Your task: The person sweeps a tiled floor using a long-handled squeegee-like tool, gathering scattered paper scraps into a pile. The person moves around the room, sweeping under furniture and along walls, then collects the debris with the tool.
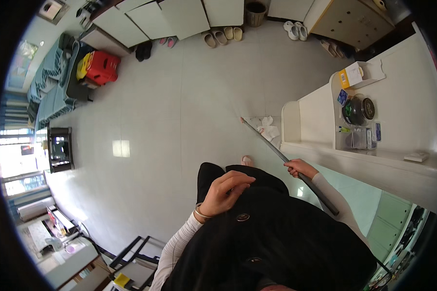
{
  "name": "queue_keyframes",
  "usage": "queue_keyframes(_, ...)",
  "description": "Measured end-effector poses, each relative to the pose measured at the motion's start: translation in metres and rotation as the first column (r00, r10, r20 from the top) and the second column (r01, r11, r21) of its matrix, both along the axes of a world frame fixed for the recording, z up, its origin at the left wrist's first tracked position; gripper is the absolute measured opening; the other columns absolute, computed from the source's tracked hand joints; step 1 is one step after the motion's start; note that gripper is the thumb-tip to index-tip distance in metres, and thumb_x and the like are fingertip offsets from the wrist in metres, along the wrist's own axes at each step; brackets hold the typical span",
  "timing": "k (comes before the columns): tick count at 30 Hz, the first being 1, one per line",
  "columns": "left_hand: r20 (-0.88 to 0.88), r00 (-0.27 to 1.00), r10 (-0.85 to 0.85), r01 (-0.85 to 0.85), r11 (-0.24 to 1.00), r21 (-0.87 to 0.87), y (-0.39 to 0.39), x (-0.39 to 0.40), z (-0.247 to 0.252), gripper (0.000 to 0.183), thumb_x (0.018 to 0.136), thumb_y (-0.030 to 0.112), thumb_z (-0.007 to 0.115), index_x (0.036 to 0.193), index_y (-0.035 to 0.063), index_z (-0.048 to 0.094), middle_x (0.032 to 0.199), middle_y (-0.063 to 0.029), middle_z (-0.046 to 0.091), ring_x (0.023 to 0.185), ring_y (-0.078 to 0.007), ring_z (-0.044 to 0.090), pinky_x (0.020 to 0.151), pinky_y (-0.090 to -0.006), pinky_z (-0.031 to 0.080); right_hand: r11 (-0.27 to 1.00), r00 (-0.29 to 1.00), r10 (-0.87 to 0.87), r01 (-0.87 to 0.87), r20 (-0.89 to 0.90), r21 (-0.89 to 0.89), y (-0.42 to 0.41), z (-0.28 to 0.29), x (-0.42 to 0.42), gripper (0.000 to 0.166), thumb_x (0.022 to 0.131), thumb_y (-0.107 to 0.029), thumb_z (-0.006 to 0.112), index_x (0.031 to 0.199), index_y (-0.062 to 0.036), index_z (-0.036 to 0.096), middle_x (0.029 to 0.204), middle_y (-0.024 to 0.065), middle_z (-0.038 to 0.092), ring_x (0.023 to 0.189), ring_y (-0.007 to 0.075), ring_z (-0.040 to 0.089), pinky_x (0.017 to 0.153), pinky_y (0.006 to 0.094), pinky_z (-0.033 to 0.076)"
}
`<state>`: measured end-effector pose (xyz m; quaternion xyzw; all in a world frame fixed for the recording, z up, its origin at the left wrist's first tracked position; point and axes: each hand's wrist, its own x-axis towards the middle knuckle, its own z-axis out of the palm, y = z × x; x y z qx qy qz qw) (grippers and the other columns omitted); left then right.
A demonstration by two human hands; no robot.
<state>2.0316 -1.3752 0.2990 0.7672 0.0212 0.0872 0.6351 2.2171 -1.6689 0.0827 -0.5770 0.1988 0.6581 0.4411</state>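
My right hand (pixel 299 168) grips a long grey pole (pixel 270 145), which slants from beside my right forearm down toward the floor. At its far end is a small orange-brown tip (pixel 242 120); whether a broom or mop head is attached, I cannot tell. Crumpled white paper (pixel 270 131) lies on the floor just right of the pole, against the end of a white cabinet. My left hand (pixel 226 192) hovers before my dark clothing, loosely curled, with nothing visible in it. A bangle circles that wrist.
At right, the white cabinet (pixel 397 116) bears a dark round jar (pixel 357 110), small plastic containers (pixel 362 138) and an opened box (pixel 360 74). Several pairs of shoes (pixel 222 36) line the far cupboards, beside a waste bin (pixel 255 14). A red case (pixel 103 67) stands left; a black-framed chair (pixel 140 256) is lower left.
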Motion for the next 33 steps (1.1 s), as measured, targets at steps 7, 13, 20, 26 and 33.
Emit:
queue_keyframes(7, -0.059, 0.952, -0.301, 0.298, 0.953, -0.053, 0.056, 0.097, -0.02, 0.023, 0.082, -0.009, 0.053, 0.102, 0.0003, 0.062, 0.094, -0.0105, 0.06, 0.078, -0.0196, 0.06, 0.067, -0.0283, 0.051, 0.964, 0.989, -0.147, 0.146, -0.013, 0.221, 0.118, -0.028, 0.041, 0.028, 0.089, -0.019, 0.056, 0.066, -0.0107, 0.043, 0.056, -0.0045, 0.038, 0.04, 0.0025, 0.03, 0.036, 0.0193, 0.024)
queue_keyframes(13, -0.047, 0.852, -0.522, 0.523, 0.852, 0.015, 0.164, 0.184, -0.039, 0.029, 0.077, -0.011, 0.056, 0.101, 0.0022, 0.064, 0.092, -0.0098, 0.06, 0.078, -0.0222, 0.06, 0.067, -0.028, 0.049, 0.908, 0.916, -0.401, 0.4, -0.022, 0.124, 0.157, -0.091, 0.068, 0.025, 0.087, -0.02, 0.058, 0.069, -0.0058, 0.047, 0.059, -0.0005, 0.042, 0.044, 0.005, 0.036, 0.038, 0.0207, 0.028)
queue_keyframes(20, -0.185, 0.775, -0.604, 0.597, 0.796, -0.099, 0.272, 0.267, -0.038, 0.019, 0.084, -0.009, 0.052, 0.095, 0.0013, 0.063, 0.09, -0.01, 0.063, 0.078, -0.0181, 0.061, 0.069, -0.0277, 0.048, 0.787, 0.797, -0.576, 0.601, 0.183, -0.141, 0.163, -0.019, 0.022, 0.019, 0.086, -0.021, 0.06, 0.083, -0.0042, 0.051, 0.065, 0.0022, 0.046, 0.044, 0.0063, 0.038, 0.035, 0.021, 0.031)
queue_keyframes(26, -0.138, 0.655, -0.743, 0.732, 0.669, -0.129, 0.277, 0.315, -0.042, 0.016, 0.085, -0.006, 0.053, 0.095, 0.0021, 0.064, 0.088, -0.0093, 0.063, 0.078, -0.0184, 0.06, 0.069, -0.0276, 0.048, 0.692, 0.738, -0.606, 0.673, 0.297, -0.26, 0.191, 0.056, -0.013, 0.026, 0.09, -0.028, 0.052, 0.086, -0.0023, 0.052, 0.063, 0.0029, 0.047, 0.044, 0.0082, 0.041, 0.037, 0.0231, 0.034)
queue_keyframes(33, -0.066, 0.571, -0.818, 0.815, 0.575, -0.072, 0.247, 0.317, -0.038, 0.018, 0.085, -0.005, 0.054, 0.098, 0.0025, 0.065, 0.089, -0.0087, 0.061, 0.072, -0.0163, 0.059, 0.064, -0.0249, 0.048, 0.781, 0.787, -0.272, 0.517, 0.554, -0.351, 0.194, 0.009, -0.005, 0.022, 0.085, -0.018, 0.048, 0.074, 0.0015, 0.05, 0.058, 0.0081, 0.052, 0.044, 0.0152, 0.051, 0.04, 0.0309, 0.044)
